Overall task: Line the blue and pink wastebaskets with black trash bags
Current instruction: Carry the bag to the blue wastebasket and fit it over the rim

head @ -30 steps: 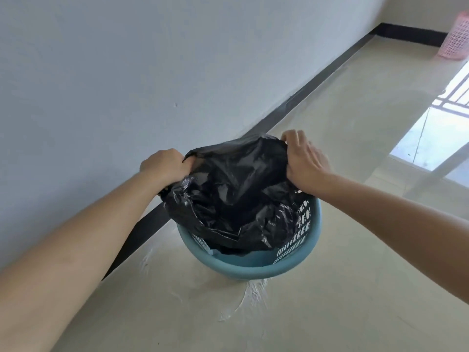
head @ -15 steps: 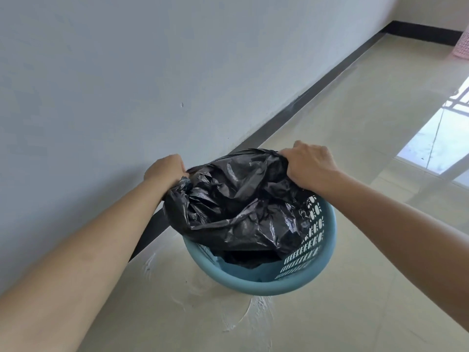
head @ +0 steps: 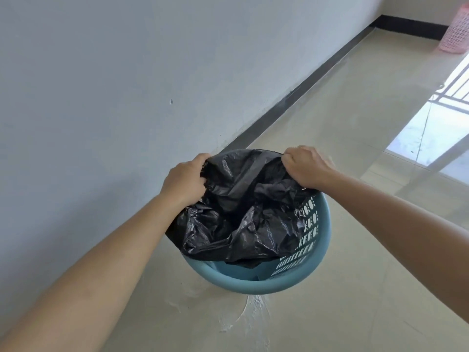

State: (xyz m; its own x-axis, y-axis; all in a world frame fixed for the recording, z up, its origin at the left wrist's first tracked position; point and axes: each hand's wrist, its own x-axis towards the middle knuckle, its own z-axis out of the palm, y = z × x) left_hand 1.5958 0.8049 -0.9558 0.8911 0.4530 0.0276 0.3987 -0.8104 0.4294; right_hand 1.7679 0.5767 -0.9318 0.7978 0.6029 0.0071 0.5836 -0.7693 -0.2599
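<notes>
Floor [head: 355,148]: wall-side blue wastebasket [head: 256,284], half-lined.

The one camera sits on my head, looking forward and down. My hands are close below it (the blue bin [head: 299,278] too), and the floor [head: 342,153] runs far ahead.

Grey wall [head: 101,85]; tiled floor [head: 342,313]

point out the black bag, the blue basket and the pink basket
black trash bag [head: 243,214], head view, crumpled middle
blue wastebasket [head: 253,284], head view, near rim
pink wastebasket [head: 455,34], head view, lattice side wall
</notes>
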